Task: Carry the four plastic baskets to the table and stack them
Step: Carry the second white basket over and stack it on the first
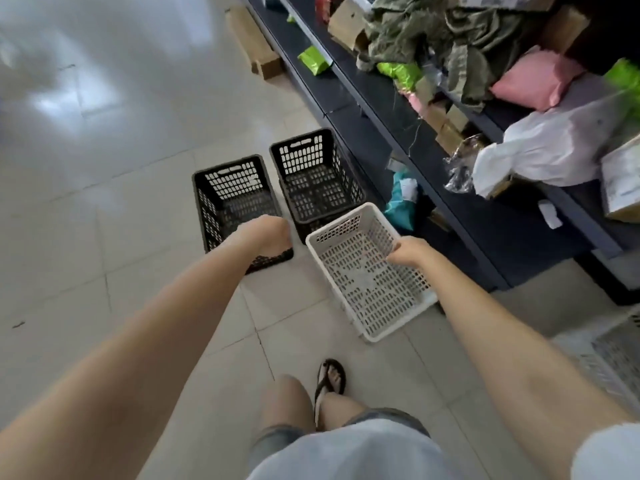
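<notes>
Two black perforated plastic baskets stand on the tiled floor: the left black basket and, behind and to its right, the right black basket. A white basket is tilted in front of them, its near end lifted. My right hand is closed on the white basket's right rim. My left hand reaches down over the near rim of the left black basket, fingers curled at the rim. Another pale basket shows partly at the right edge.
A dark shelf unit runs along the right, loaded with clothes, a pink pillow, bags and boxes. A cardboard box lies on the floor further back. My sandalled foot is below the baskets. Open floor lies to the left.
</notes>
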{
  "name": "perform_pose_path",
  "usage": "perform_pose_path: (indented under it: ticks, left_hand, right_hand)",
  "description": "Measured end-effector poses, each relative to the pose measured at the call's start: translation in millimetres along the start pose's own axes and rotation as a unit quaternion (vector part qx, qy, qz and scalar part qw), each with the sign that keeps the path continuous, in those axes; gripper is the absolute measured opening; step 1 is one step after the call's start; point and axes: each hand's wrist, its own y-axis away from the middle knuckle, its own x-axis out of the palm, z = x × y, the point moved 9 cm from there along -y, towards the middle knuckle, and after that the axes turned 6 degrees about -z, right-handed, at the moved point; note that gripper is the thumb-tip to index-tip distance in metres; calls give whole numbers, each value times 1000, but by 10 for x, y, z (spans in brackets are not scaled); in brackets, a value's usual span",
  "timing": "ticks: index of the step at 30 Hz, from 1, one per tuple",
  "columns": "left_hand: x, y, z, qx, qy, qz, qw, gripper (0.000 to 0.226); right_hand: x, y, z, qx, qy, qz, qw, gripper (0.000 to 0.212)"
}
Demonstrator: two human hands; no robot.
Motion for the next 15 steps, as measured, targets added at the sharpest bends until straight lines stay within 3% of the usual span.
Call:
perform_pose_path:
  ticks: [7, 10, 15]
  left_hand:
    - [-144, -1452, -713, 124, -104, 56, 985, 26]
    - [-35, -2094, -1048, 178, -130, 67, 973, 31]
    - [490, -3026, -1262, 234, -164, 115, 951, 42]
  right_hand:
    - [-1, -580, -730, 182, -178, -26, 967, 36]
    - [155, -886, -971, 236, -214, -41, 947, 26]
    - [788, -1210, -1316, 353, -310, -28, 882, 31]
